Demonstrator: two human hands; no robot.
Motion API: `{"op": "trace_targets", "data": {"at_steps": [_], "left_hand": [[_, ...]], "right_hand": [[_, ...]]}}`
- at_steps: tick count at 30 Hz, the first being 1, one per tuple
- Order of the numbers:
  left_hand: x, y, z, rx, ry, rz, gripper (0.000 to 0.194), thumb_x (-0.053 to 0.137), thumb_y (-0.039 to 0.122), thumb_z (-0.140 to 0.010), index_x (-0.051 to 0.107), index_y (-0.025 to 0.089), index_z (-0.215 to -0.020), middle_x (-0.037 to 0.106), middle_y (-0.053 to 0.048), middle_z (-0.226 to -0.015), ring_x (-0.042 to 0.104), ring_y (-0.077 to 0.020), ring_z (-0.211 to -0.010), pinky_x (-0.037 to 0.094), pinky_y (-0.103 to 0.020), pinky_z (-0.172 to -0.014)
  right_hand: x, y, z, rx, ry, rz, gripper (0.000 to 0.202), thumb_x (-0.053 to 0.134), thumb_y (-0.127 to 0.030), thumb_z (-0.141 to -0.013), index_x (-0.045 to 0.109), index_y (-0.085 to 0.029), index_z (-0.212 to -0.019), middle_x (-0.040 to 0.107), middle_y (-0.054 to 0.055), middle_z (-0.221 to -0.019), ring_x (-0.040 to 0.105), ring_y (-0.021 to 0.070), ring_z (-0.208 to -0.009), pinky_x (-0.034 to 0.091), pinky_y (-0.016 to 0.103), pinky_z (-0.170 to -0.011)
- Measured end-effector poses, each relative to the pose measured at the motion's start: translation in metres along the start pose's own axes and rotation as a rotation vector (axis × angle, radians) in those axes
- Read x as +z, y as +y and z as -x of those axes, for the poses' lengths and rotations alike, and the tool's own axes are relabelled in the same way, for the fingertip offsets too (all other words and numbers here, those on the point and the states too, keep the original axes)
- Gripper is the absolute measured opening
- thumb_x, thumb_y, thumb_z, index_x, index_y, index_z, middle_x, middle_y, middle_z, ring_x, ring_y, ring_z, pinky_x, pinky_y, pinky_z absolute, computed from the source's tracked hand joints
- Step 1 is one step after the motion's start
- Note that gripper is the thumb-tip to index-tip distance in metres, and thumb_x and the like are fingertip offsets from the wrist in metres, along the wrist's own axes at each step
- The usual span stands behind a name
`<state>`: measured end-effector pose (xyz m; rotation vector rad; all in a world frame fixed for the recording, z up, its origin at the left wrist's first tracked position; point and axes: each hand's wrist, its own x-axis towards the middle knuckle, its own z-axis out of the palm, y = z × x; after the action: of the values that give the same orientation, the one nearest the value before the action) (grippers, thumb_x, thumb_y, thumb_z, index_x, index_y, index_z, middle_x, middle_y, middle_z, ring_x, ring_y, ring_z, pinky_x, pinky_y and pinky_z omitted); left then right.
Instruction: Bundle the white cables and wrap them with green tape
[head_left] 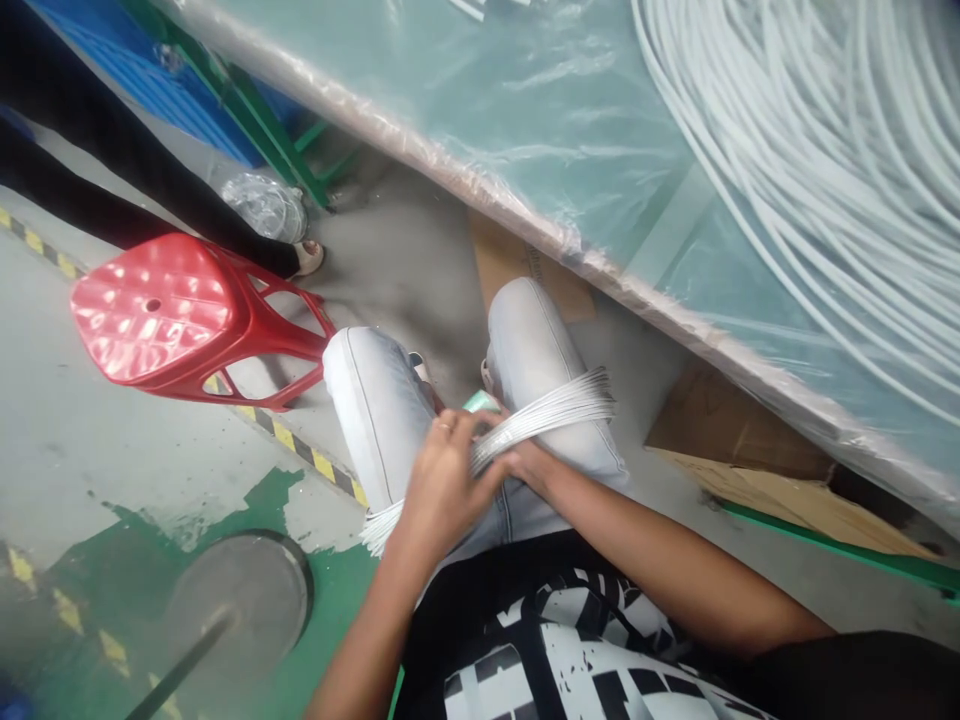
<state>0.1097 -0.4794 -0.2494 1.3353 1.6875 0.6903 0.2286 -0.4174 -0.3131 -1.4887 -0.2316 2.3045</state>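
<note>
A bundle of thin white cables [551, 410] lies slantwise across my lap, its cut ends fanning out past my right thigh. The other end of it shows beside my left thigh. My left hand [442, 475] is closed round the middle of the bundle, its thumb along the near side. From the right, my right hand [521, 458] reaches under the cables and grips them from below; most of its fingers are hidden. A small pale green object [481, 402] pokes out just beyond the fingers. Its kind cannot be made out.
A table [525, 110] covered in clear plastic film spans the top right, bearing a large coil of white cable [832, 150]. Cardboard boxes [795, 490] stand beneath. At left are a red stool [161, 300], another person's legs [142, 150] and a round grey base [240, 590] with a pole.
</note>
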Motion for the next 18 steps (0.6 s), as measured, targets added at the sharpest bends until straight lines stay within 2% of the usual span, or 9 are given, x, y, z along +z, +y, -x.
{"op": "trace_targets", "data": {"at_steps": [2, 4, 6, 8, 10, 13, 15, 18], "left_hand": [[0.01, 0.007, 0.005, 0.029, -0.049, -0.179, 0.053, 0.063, 0.039, -0.085, 0.049, 0.013, -0.128, 0.048, -0.012, -0.118, 0.046, -0.0255, -0.107, 0.045, -0.04, -0.091], [0.02, 0.007, 0.005, 0.034, -0.033, -0.298, 0.046, 0.056, 0.031, -0.089, 0.047, 0.013, -0.13, 0.048, -0.012, -0.117, 0.045, -0.0258, -0.106, 0.046, -0.039, -0.087], [0.024, 0.002, 0.004, 0.047, -0.048, -0.307, 0.034, 0.044, 0.03, -0.096, 0.048, 0.014, -0.126, 0.049, -0.01, -0.113, 0.047, -0.0246, -0.104, 0.046, -0.037, -0.082], [0.022, -0.004, 0.0, 0.041, -0.071, -0.256, 0.033, 0.037, 0.034, -0.099, 0.049, 0.016, -0.123, 0.051, -0.009, -0.115, 0.05, -0.0238, -0.102, 0.046, -0.036, -0.079], [0.018, -0.011, -0.003, 0.001, -0.089, -0.202, 0.033, 0.034, 0.036, -0.1, 0.048, 0.017, -0.123, 0.054, -0.006, -0.114, 0.055, -0.0236, -0.099, 0.045, -0.037, -0.077], [0.017, -0.018, -0.006, -0.041, -0.081, -0.138, 0.032, 0.037, 0.036, -0.099, 0.047, 0.017, -0.121, 0.059, -0.004, -0.107, 0.059, -0.0254, -0.096, 0.043, -0.038, -0.078], [0.02, -0.02, -0.006, -0.043, -0.052, -0.107, 0.03, 0.039, 0.036, -0.098, 0.048, 0.018, -0.12, 0.06, -0.004, -0.106, 0.059, -0.0255, -0.097, 0.042, -0.037, -0.08], [0.029, -0.021, -0.005, -0.055, -0.015, -0.129, 0.03, 0.039, 0.039, -0.098, 0.048, 0.019, -0.119, 0.058, -0.004, -0.107, 0.058, -0.0247, -0.096, 0.041, -0.035, -0.074]], "right_hand": [[-0.002, 0.004, 0.001, 0.028, 0.005, 0.007, 0.04, 0.073, -0.027, -0.07, 0.047, -0.013, -0.097, 0.054, 0.0, -0.084, 0.052, 0.0086, -0.081, 0.041, 0.022, -0.079], [-0.006, 0.009, 0.004, 0.043, 0.045, 0.012, 0.037, 0.072, -0.031, -0.068, 0.049, -0.011, -0.088, 0.052, 0.002, -0.08, 0.05, 0.0082, -0.077, 0.041, 0.021, -0.074], [-0.01, 0.014, 0.012, 0.009, 0.14, 0.016, 0.038, 0.072, -0.031, -0.064, 0.051, -0.011, -0.087, 0.053, 0.002, -0.081, 0.049, 0.0086, -0.076, 0.041, 0.02, -0.068], [-0.012, 0.016, 0.027, -0.035, 0.227, 0.03, 0.039, 0.073, -0.027, -0.063, 0.054, -0.012, -0.094, 0.056, 0.002, -0.089, 0.051, 0.0095, -0.08, 0.042, 0.019, -0.068], [-0.014, 0.014, 0.049, -0.031, 0.257, 0.054, 0.043, 0.073, -0.02, -0.063, 0.056, -0.012, -0.102, 0.058, 0.004, -0.097, 0.054, 0.0114, -0.085, 0.044, 0.021, -0.071], [-0.014, 0.008, 0.085, -0.064, 0.191, 0.06, 0.046, 0.069, -0.011, -0.066, 0.055, -0.014, -0.11, 0.058, 0.005, -0.11, 0.057, 0.0145, -0.098, 0.045, 0.024, -0.086], [-0.011, 0.004, 0.103, -0.088, 0.128, 0.009, 0.042, 0.066, -0.006, -0.065, 0.055, -0.014, -0.106, 0.057, 0.006, -0.114, 0.054, 0.0167, -0.111, 0.042, 0.029, -0.099], [-0.004, 0.004, 0.116, -0.084, 0.074, -0.116, 0.03, 0.063, -0.005, -0.068, 0.055, -0.012, -0.096, 0.055, 0.006, -0.116, 0.05, 0.0167, -0.119, 0.038, 0.035, -0.108]]}}
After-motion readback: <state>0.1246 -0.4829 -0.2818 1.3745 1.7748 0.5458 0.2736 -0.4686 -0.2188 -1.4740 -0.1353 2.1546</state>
